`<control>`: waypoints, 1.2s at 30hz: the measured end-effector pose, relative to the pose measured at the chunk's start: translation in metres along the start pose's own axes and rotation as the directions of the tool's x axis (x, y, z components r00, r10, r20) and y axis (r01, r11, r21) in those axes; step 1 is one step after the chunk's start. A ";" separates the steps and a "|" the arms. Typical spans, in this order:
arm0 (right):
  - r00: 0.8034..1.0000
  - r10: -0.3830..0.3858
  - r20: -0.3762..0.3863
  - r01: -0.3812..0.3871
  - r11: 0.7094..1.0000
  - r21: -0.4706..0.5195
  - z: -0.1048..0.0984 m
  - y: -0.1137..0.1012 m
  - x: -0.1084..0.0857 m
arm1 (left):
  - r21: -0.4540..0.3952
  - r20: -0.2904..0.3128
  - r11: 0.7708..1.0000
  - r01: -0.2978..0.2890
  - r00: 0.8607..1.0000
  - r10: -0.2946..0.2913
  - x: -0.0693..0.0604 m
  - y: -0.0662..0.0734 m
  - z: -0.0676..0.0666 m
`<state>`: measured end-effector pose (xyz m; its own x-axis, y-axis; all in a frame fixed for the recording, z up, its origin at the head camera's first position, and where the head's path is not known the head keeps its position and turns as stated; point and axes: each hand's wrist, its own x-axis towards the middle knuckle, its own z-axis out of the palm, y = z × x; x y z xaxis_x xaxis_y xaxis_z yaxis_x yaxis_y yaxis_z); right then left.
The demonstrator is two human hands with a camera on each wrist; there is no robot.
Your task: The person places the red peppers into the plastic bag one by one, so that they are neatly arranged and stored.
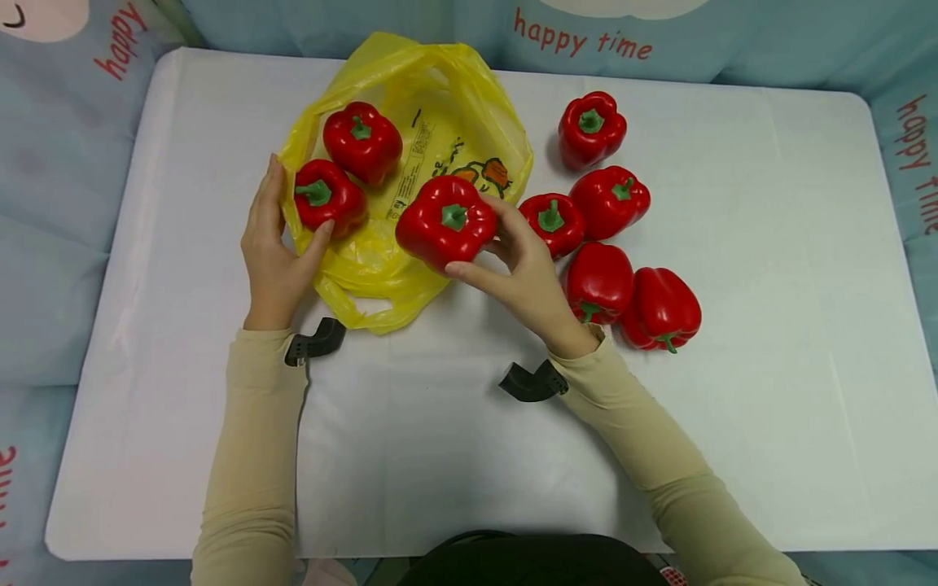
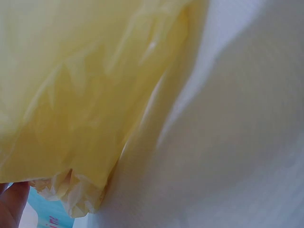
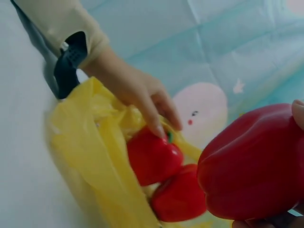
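My right hand (image 1: 523, 273) grips a red bell pepper (image 1: 445, 224) by its side, above the near right part of a yellow plastic bag (image 1: 381, 268). The held pepper (image 3: 251, 161) fills the right side of the right wrist view. At the bag's left rim, my left hand (image 1: 282, 244) holds the plastic, fingers outside and thumb inside against a red bell pepper (image 1: 330, 195). A second bell pepper (image 1: 362, 142) lies behind that one in the bag. In the left wrist view, the bag's wall (image 2: 85, 109) covers much of the frame, with fingertips (image 2: 14, 202) at its lower left.
Several more bell peppers lie on the white table (image 1: 410, 456) right of the bag: one at the back (image 1: 592, 130), others (image 1: 610, 202) grouped beside and behind my right wrist. Blue printed cloth (image 1: 454, 32) surrounds the table. Both wrists wear black mounts (image 1: 533, 382).
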<state>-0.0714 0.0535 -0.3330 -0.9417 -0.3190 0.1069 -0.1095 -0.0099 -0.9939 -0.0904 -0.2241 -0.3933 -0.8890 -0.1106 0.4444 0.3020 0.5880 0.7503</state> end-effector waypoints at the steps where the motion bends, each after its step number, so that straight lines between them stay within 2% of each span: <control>1: 1.000 0.003 0.004 -0.003 1.000 -0.012 0.003 0.002 0.002 | -0.002 -0.001 1.000 -0.003 1.000 0.003 0.000 0.000 0.000; 7: 0.999 0.033 0.037 -0.030 0.998 -0.057 0.021 0.016 0.015 | -0.030 -0.012 0.999 -0.027 1.000 0.027 0.001 0.000 0.000; 14: 0.987 0.150 0.060 -0.143 0.984 -0.105 0.037 0.029 0.028 | -0.061 -0.013 0.998 -0.012 1.000 0.012 0.002 0.000 0.000; 16: 0.986 0.146 0.077 -0.137 0.985 -0.107 0.042 0.033 0.031 | -0.065 -0.012 0.998 -0.015 1.000 0.014 0.002 0.000 0.000; 19: 0.984 0.144 0.101 -0.130 0.983 -0.128 0.049 0.036 0.034 | -0.068 -0.013 0.998 -0.012 1.000 0.011 0.002 0.015 -0.002; 23: 0.982 0.154 0.112 -0.132 0.975 -0.179 0.055 0.039 0.036 | -0.061 -0.018 0.998 -0.007 1.000 0.006 0.002 0.017 -0.002; 26: 0.980 0.163 0.110 -0.139 0.970 -0.200 0.059 0.042 0.037 | -0.057 -0.019 0.998 -0.014 1.000 0.013 0.001 0.002 0.000; 30: 0.978 0.179 0.107 -0.154 0.966 -0.209 0.062 0.047 0.038 | -0.059 -0.023 0.998 -0.022 1.000 0.021 0.001 -0.001 -0.001; 36: 0.976 0.175 0.130 -0.137 0.956 -0.259 0.065 0.050 0.038 | -0.040 -0.037 0.998 -0.040 0.999 0.038 0.000 -0.002 -0.001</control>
<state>-0.0923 -0.0203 -0.3805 -0.8970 -0.4360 -0.0730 -0.0577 0.2794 -0.9585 -0.0907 -0.2263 -0.3941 -0.8633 -0.1180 0.4907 0.3506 0.5592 0.7512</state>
